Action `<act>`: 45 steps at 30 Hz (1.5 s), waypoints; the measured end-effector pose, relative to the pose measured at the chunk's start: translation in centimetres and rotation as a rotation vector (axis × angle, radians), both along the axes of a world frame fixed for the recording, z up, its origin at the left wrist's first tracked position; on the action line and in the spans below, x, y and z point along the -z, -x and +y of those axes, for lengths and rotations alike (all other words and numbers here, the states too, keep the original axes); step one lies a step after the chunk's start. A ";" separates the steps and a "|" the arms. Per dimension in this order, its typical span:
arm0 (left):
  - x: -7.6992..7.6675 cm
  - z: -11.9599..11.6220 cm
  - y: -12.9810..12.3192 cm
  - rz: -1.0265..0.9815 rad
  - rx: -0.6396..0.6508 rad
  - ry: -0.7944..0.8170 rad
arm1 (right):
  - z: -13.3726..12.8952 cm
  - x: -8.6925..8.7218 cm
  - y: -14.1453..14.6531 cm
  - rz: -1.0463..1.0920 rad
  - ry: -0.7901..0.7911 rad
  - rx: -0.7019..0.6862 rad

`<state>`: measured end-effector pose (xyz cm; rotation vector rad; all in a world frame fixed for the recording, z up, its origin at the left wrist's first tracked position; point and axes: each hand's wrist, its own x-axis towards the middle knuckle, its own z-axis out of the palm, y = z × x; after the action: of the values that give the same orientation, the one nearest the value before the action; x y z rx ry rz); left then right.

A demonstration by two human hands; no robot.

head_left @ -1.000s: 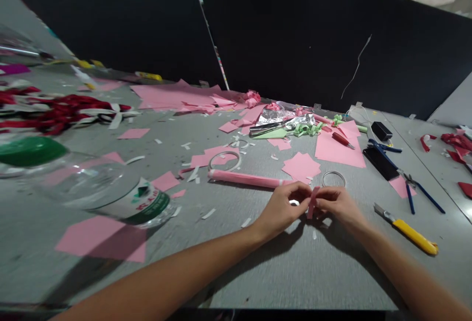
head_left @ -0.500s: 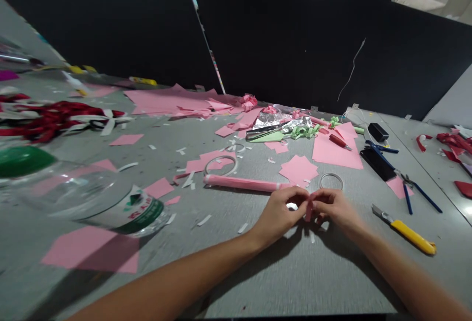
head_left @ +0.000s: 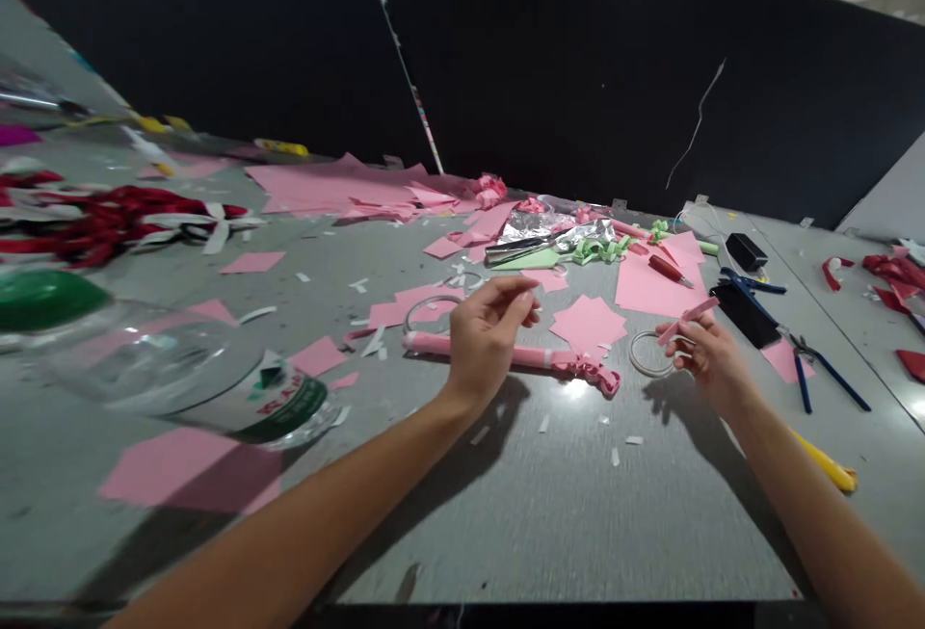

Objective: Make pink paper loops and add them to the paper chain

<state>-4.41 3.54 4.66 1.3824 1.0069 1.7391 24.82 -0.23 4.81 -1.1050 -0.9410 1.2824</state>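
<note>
My right hand [head_left: 712, 359] pinches a narrow pink paper strip [head_left: 679, 323] above a thin pale tape ring [head_left: 642, 356]. My left hand [head_left: 486, 335] hovers over a rolled pink paper tube [head_left: 533, 356], thumb and fingers pressed together. Whatever may be between those fingertips is too small to make out. Pale bands wrap the tube, and a bunch of looped pink paper strips [head_left: 596, 374] shows at its right end. A second ring [head_left: 423, 303] lies behind the tube, partly covered by my left hand.
A large clear bottle with a green cap [head_left: 50, 301] is at the left. Blue-handled pliers [head_left: 831, 377], a yellow cutter [head_left: 831, 463] and a black phone [head_left: 744, 316] lie right. Pink sheets [head_left: 589, 323] and white scraps are scattered about; a black panel [head_left: 564, 61] closes off the back.
My hands have separated: the left moved left above the tube, the right moved right with a pink strip. The looped strips at the tube's end are now uncovered.
</note>
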 end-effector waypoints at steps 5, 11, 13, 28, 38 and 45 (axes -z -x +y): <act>0.8 0.4 -0.3 0.063 0.079 0.097 | 0.1 1.0 0.5 -0.047 0.035 -0.037; 1.3 -0.4 -0.8 0.109 0.115 0.176 | 0.0 1.4 0.9 -0.122 0.043 -0.015; 1.3 -0.3 -0.7 0.166 0.112 0.177 | 0.0 1.3 1.0 -0.133 0.044 -0.018; 2.4 0.9 -0.6 1.036 0.518 -0.121 | -0.5 1.5 1.6 -0.193 0.037 -0.114; 1.2 0.2 -0.7 0.749 0.573 0.069 | -0.2 2.2 1.9 -0.251 0.015 -0.135; 1.6 1.0 -0.2 0.802 0.586 0.083 | 0.0 2.8 1.7 -0.240 0.014 -0.121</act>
<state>-4.21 4.56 3.10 2.1118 0.9007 0.6987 23.11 -0.20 2.06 -1.2483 -1.1947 1.2727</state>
